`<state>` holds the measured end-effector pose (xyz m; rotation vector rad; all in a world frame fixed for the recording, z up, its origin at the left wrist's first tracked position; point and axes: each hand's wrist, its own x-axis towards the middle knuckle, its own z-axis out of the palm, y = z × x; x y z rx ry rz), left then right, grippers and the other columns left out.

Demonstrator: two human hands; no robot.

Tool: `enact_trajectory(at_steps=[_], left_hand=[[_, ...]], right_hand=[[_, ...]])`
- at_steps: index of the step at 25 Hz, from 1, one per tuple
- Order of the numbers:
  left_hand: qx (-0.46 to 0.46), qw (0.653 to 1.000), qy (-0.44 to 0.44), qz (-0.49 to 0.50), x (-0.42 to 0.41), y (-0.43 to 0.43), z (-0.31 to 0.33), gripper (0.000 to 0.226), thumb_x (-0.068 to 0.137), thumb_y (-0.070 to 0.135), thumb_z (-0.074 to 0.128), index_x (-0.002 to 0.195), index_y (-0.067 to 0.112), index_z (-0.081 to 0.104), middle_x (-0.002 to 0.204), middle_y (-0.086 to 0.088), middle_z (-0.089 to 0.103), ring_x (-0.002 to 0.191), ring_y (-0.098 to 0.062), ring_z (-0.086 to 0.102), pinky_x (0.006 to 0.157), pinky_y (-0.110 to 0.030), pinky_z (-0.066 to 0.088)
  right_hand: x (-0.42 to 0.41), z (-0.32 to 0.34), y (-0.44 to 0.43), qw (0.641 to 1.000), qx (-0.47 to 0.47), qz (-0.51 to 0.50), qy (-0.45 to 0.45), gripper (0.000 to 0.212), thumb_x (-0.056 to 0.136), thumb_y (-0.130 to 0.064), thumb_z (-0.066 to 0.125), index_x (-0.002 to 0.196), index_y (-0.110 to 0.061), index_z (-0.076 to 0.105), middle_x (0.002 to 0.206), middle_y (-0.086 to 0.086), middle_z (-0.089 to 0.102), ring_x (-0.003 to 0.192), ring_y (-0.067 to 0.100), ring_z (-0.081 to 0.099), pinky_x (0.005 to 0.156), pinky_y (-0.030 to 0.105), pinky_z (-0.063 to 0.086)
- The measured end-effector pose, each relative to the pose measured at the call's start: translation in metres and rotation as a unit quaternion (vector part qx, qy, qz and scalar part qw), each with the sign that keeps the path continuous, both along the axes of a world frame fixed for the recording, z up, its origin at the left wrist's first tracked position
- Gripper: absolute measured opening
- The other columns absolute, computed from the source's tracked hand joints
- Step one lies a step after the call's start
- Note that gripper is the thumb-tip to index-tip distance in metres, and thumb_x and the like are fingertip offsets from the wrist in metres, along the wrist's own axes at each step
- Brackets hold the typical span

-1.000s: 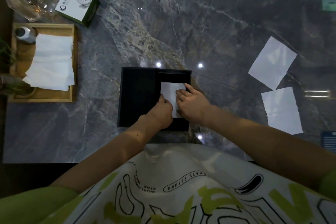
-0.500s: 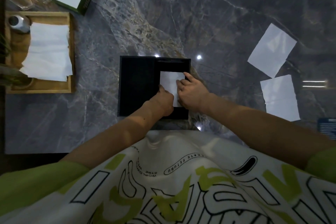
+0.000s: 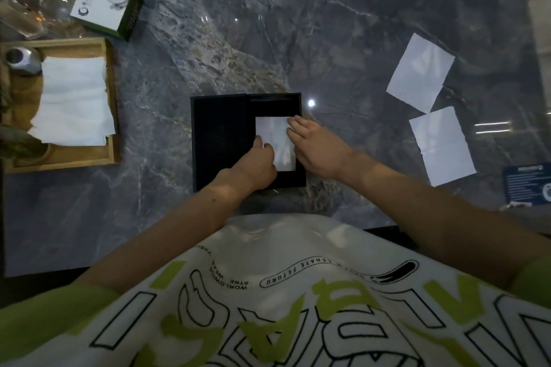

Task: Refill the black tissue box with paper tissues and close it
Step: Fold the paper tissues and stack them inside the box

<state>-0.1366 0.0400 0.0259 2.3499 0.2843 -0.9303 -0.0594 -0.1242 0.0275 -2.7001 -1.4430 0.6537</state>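
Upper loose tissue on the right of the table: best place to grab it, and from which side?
Probably its near-left corner, from above with the right hand. The upper loose tissue lies flat on the marble table, rotated diamond-wise, so pinch and peel a corner; that corner points toward the black tissue box.

White-and-lime lettered T-shirt [image 3: 298, 292]

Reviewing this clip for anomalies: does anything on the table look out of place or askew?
Two loose white tissues lie skewed on the bare marble to the right, away from the black tissue box. The tissue stack in the wooden tray is ragged and fanned. Nothing looks spilled or damaged.
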Motion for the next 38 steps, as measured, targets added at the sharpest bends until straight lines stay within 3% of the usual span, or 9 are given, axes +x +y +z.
enact_trajectory(at_steps=[5, 11, 13, 15, 17, 24, 32, 38], left_hand=[[-0.063, 0.984, -0.167, -0.025, -0.022, 0.006, 0.006, 0.057, 0.098, 0.021, 0.046, 0.148, 0.003, 0.026, 0.156, -0.019, 0.024, 0.144, -0.032, 0.026, 0.117, -0.035, 0.025], [-0.010, 0.962, -0.265, -0.057, -0.027, -0.012, 0.016, 0.062, 0.097, 0.037, 0.047, 0.149, 0.008, 0.029, 0.154, -0.018, 0.031, 0.142, -0.032, 0.031, 0.116, -0.042, 0.028], [-0.012, 0.961, -0.269, -0.059, -0.023, -0.026, 0.021, 0.064, 0.096, 0.044, 0.044, 0.149, 0.011, 0.028, 0.153, -0.014, 0.034, 0.142, -0.029, 0.032, 0.116, -0.043, 0.029], [-0.013, 0.959, -0.277, -0.054, -0.015, -0.046, 0.025, 0.065, 0.096, 0.048, 0.041, 0.149, 0.012, 0.029, 0.152, -0.012, 0.036, 0.140, -0.027, 0.034, 0.115, -0.045, 0.031], [-0.007, 0.957, -0.287, -0.046, -0.006, -0.073, 0.031, 0.062, 0.096, 0.044, 0.044, 0.147, 0.010, 0.032, 0.150, -0.014, 0.039, 0.138, -0.028, 0.037, 0.115, -0.043, 0.031], [-0.003, 0.961, -0.277, -0.002, 0.023, -0.179, 0.031, 0.059, 0.095, 0.039, 0.045, 0.145, 0.008, 0.035, 0.146, -0.015, 0.042, 0.131, -0.031, 0.042, 0.111, -0.041, 0.033], [0.017, 0.961, -0.269, 0.065, 0.062, -0.300, 0.027, 0.052, 0.094, 0.035, 0.048, 0.138, 0.009, 0.040, 0.140, -0.014, 0.046, 0.125, -0.032, 0.046, 0.105, -0.043, 0.040], [0.015, 0.976, -0.207, 0.068, 0.078, -0.348, 0.028, 0.058, 0.096, 0.046, 0.044, 0.144, 0.016, 0.033, 0.149, -0.011, 0.036, 0.133, -0.030, 0.039, 0.110, -0.046, 0.036]], right_hand=[[-0.029, 0.009, -0.019, 0.993, 0.028, -0.113, 0.013, 0.059, 0.096, -0.026, 0.039, 0.145, 0.005, 0.031, 0.151, 0.028, 0.031, 0.141, 0.040, 0.029, 0.116, 0.050, 0.026], [-0.056, 0.028, -0.049, 0.972, 0.020, -0.227, -0.052, 0.063, 0.098, -0.036, 0.038, 0.153, -0.012, 0.018, 0.154, 0.023, 0.027, 0.143, 0.037, 0.024, 0.117, 0.049, 0.024], [-0.056, 0.034, -0.066, 0.967, 0.012, -0.246, -0.072, 0.063, 0.097, -0.041, 0.032, 0.152, -0.012, 0.021, 0.152, 0.026, 0.030, 0.141, 0.039, 0.028, 0.116, 0.049, 0.025], [-0.051, 0.038, -0.088, 0.962, 0.027, -0.257, -0.085, 0.063, 0.097, -0.039, 0.040, 0.151, -0.011, 0.024, 0.150, 0.027, 0.032, 0.140, 0.040, 0.030, 0.115, 0.050, 0.027], [-0.042, 0.038, -0.111, 0.961, 0.037, -0.262, -0.086, 0.066, 0.095, -0.037, 0.047, 0.151, -0.012, 0.025, 0.150, 0.025, 0.032, 0.139, 0.040, 0.030, 0.114, 0.051, 0.028], [-0.004, 0.036, -0.206, 0.953, 0.053, -0.287, -0.076, 0.064, 0.096, -0.043, 0.044, 0.150, -0.017, 0.023, 0.153, 0.023, 0.029, 0.140, 0.039, 0.031, 0.115, 0.049, 0.028], [0.050, 0.025, -0.318, 0.965, 0.069, -0.246, -0.062, 0.060, 0.095, -0.037, 0.046, 0.148, -0.010, 0.033, 0.147, 0.025, 0.038, 0.135, 0.042, 0.037, 0.111, 0.052, 0.033], [0.067, 0.011, -0.361, 0.958, 0.083, -0.274, -0.025, 0.063, 0.098, -0.042, 0.044, 0.151, -0.017, 0.021, 0.157, 0.018, 0.024, 0.141, 0.037, 0.028, 0.114, 0.049, 0.026]])
